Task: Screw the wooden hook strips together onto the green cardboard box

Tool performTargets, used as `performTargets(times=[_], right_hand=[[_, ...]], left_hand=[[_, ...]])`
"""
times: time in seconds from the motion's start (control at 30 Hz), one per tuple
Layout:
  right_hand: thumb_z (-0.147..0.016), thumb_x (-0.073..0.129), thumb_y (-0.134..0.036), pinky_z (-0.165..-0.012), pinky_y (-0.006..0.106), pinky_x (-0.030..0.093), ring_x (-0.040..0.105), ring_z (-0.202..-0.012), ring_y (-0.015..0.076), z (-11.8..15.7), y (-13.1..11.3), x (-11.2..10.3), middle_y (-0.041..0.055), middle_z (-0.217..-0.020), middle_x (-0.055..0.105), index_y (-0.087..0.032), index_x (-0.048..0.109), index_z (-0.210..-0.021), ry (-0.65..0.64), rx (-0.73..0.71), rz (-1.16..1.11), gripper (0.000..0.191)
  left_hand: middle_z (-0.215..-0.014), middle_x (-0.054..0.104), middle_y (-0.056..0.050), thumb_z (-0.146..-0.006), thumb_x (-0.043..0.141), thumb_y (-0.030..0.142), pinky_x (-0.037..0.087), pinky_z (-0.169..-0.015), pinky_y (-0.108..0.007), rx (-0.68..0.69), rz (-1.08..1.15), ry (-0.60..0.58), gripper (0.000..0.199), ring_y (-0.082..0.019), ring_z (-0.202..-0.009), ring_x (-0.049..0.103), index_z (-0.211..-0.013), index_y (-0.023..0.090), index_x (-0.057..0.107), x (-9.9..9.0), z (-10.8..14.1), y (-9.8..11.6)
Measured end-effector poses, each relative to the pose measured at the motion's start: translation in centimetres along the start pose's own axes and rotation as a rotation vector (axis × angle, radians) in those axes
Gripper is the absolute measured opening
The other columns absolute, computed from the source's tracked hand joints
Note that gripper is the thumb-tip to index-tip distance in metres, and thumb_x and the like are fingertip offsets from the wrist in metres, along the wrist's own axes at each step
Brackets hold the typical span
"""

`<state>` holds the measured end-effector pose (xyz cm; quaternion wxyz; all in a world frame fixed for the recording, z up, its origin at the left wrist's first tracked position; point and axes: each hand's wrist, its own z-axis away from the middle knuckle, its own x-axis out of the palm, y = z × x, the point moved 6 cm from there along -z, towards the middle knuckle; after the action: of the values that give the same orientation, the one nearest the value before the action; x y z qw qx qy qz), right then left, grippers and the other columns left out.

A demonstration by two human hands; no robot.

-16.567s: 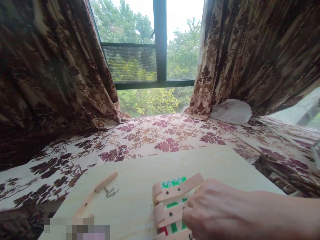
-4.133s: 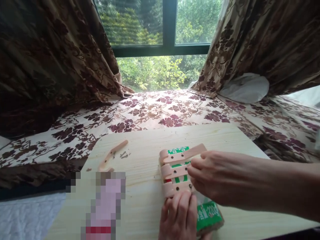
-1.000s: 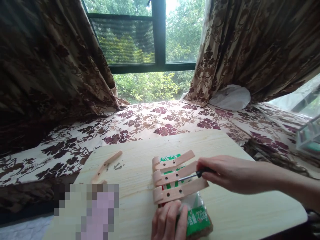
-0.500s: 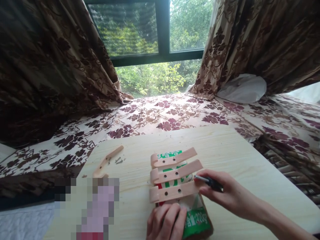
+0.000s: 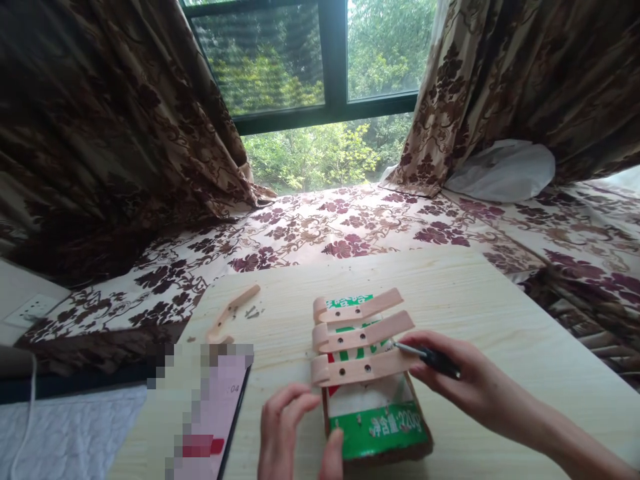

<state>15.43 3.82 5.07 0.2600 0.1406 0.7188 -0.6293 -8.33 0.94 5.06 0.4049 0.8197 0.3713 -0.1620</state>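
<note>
My right hand [image 5: 450, 367] grips a small screwdriver [image 5: 417, 351] with a dark handle and a thin metal shaft. Its tip points left, over the right part of a flat carton piece [image 5: 373, 437] printed green and white. Three beige leather-like straps lie across the carton: a far strap [image 5: 373, 307], a middle strap [image 5: 380, 331] and a near strap [image 5: 385, 367]. Each has a folded left end and two dark dots. My right fingertips are at the near strap's right end. At the carton's lower left, my left hand [image 5: 283, 427] is open, fingers apart. Several tiny upright bits stand on the green band.
Another bent strap [image 5: 233, 313] lies at the far left of the wooden board [image 5: 500, 313], beside small dark scraps [image 5: 255, 312]. A partly blurred phone-like slab [image 5: 225, 400] is at the left. Beyond are a floral cloth [image 5: 300, 233], a white bag [image 5: 503, 170] and a window.
My left hand has lifted off the carton's near part and moved left, its fingers spreading. More of the green band shows. The right hand keeps the screwdriver; the whole view has shifted slightly.
</note>
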Motion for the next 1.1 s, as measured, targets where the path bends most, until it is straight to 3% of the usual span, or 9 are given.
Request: performTargets(times=[0.1, 0.2, 0.23, 0.4, 0.5, 0.6, 0.77, 0.93, 1.1], right_hand=[[-0.088, 0.05, -0.037, -0.075, 0.028, 0.05, 0.061, -0.093, 0.0212, 0.1, 0.3, 0.1, 0.0064, -0.104, 0.066, -0.02, 0.057, -0.11, 0.028, 0.002, 0.025, 0.029], [-0.088, 0.05, -0.037, -0.076, 0.027, 0.049, 0.061, -0.092, 0.0207, 0.0, 0.3, 0.3, 0.0056, -0.103, 0.066, -0.021, 0.058, -0.108, 0.02, 0.01, 0.024, 0.027], [-0.088, 0.05, -0.037, -0.077, 0.028, 0.049, 0.061, -0.092, 0.0206, 0.0, 0.2, 0.3, 0.0057, -0.103, 0.066, -0.021, 0.058, -0.108, 0.028, 0.013, 0.017, 0.027], [-0.089, 0.048, -0.037, -0.081, 0.029, 0.048, 0.059, -0.098, 0.0223, -0.1, -0.4, 0.3, 0.0059, -0.095, 0.066, -0.02, 0.058, -0.109, 0.022, 0.001, -0.035, 0.028], [-0.089, 0.048, -0.036, -0.08, 0.027, 0.049, 0.059, -0.097, 0.0217, -0.1, -0.5, 0.2, 0.0047, -0.091, 0.066, -0.02, 0.058, -0.109, 0.008, -0.02, -0.046, 0.027], [-0.089, 0.048, -0.035, -0.078, 0.026, 0.049, 0.06, -0.096, 0.0204, -0.2, -0.4, 0.2, 0.0053, -0.102, 0.065, -0.021, 0.058, -0.11, 0.011, -0.031, -0.029, 0.027], [-0.09, 0.047, -0.036, -0.078, 0.027, 0.049, 0.06, -0.094, 0.0204, -0.5, -0.3, 0.3, 0.0061, -0.104, 0.065, -0.02, 0.057, -0.109, -0.006, -0.023, -0.021, 0.027], [-0.089, 0.049, -0.035, -0.081, 0.027, 0.048, 0.06, -0.094, 0.0196, -0.5, -0.1, 0.0, 0.0059, -0.102, 0.065, -0.02, 0.056, -0.108, 0.0, -0.016, -0.025, 0.025], [-0.09, 0.047, -0.034, -0.079, 0.027, 0.047, 0.06, -0.092, 0.0189, -0.4, -0.1, 0.1, 0.005, -0.1, 0.066, -0.021, 0.056, -0.108, -0.023, -0.013, -0.031, 0.024]], left_hand=[[-0.104, 0.054, -0.004, -0.079, 0.056, 0.04, 0.047, -0.084, -0.03, -0.183, 0.067, -0.072, 0.03, -0.016, -0.095, 0.055, -0.103, 0.024, 0.049, 0.3, -0.5, -2.3], [-0.109, 0.055, -0.005, -0.075, 0.059, 0.048, 0.051, -0.076, -0.031, -0.402, 0.164, -0.23, 0.05, -0.017, -0.089, 0.059, -0.116, 0.025, 0.043, 2.7, 0.7, -3.9], [-0.113, 0.054, -0.007, -0.075, 0.057, 0.05, 0.052, -0.077, -0.032, -0.444, 0.172, -0.231, 0.055, -0.017, -0.09, 0.059, -0.122, 0.025, 0.04, 3.3, 1.2, -4.0], [-0.125, 0.043, -0.007, -0.08, 0.048, 0.044, 0.044, -0.094, -0.037, -0.351, 0.118, -0.209, 0.047, -0.022, -0.117, 0.047, -0.123, 0.026, 0.044, 4.3, 1.9, -2.3], [-0.121, 0.044, -0.006, -0.08, 0.048, 0.042, 0.045, -0.092, -0.037, -0.307, 0.145, -0.231, 0.045, -0.021, -0.116, 0.048, -0.122, 0.026, 0.045, 4.2, 1.6, -2.0], [-0.119, 0.046, -0.007, -0.08, 0.05, 0.041, 0.046, -0.092, -0.037, -0.29, 0.151, -0.242, 0.047, -0.021, -0.113, 0.049, -0.124, 0.025, 0.044, 4.0, 1.4, -2.6], [-0.119, 0.048, -0.006, -0.079, 0.055, 0.04, 0.047, -0.091, -0.034, -0.224, 0.114, -0.355, 0.051, -0.019, -0.114, 0.051, -0.125, 0.026, 0.041, 4.3, 1.9, -3.9], [-0.121, 0.049, -0.008, -0.075, 0.059, 0.044, 0.045, -0.094, -0.038, -0.362, 0.198, -0.324, 0.048, -0.022, -0.111, 0.052, -0.116, 0.023, 0.05, 3.7, 0.5, -4.5], [-0.103, 0.059, -0.005, -0.074, 0.06, 0.043, 0.045, -0.091, -0.036, -0.424, 0.354, -0.358, 0.033, -0.02, -0.098, 0.057, -0.098, 0.022, 0.057, 3.4, -1.8, -3.3]])
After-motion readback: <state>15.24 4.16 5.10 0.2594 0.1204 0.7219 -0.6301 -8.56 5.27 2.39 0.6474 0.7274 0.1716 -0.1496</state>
